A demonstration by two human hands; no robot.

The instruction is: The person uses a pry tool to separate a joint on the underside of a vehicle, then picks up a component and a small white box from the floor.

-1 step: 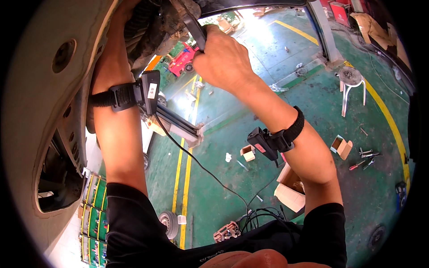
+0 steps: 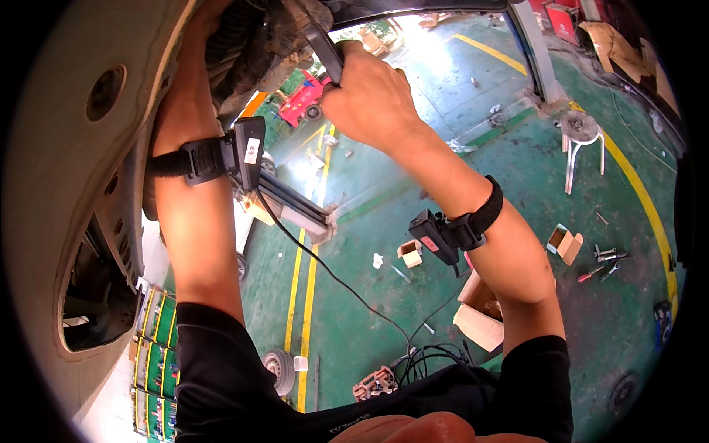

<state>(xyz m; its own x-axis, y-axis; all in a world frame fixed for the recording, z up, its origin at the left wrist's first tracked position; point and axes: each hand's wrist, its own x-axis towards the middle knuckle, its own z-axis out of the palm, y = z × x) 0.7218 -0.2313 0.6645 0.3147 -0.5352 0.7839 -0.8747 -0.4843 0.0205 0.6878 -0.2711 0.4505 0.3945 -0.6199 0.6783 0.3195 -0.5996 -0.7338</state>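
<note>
a: what differs from the preceding frame?

b: very little. the right hand [image 2: 369,100], at twelve o'clock, and the dark, flat, straight-edged bar [image 2: 323,50], on its eleven o'clock side, are displaced slightly toward three o'clock.

a: and the right grip?

b: thumb and fingers are curled about the bar's lower end, pinching it. the upper end lies against the grimy, dark brown metal vehicle parts [image 2: 273,55] at eleven o'clock; whether it engages anything there cannot be resolved.

a: the left hand [image 2: 196,40]?

b: only partly seen, between ten and eleven o'clock, beyond the black, strapped-on box-shaped device [image 2: 244,136]. its fingers are hidden, so i cannot tell whether that grip is spread or pinching anything. no shift is apparent.

a: what does the change imply for the work?

b: as a judgement, hand and bar displaced together suggest a secure hold, without slip.

a: the surroundings?

b: a beige, painted sheet-metal panel [image 2: 96,221] at nine o'clock; a round-seated, pale-legged stool [image 2: 580,127] just past two; the green painted floor [image 2: 369,280] beneath.
</note>
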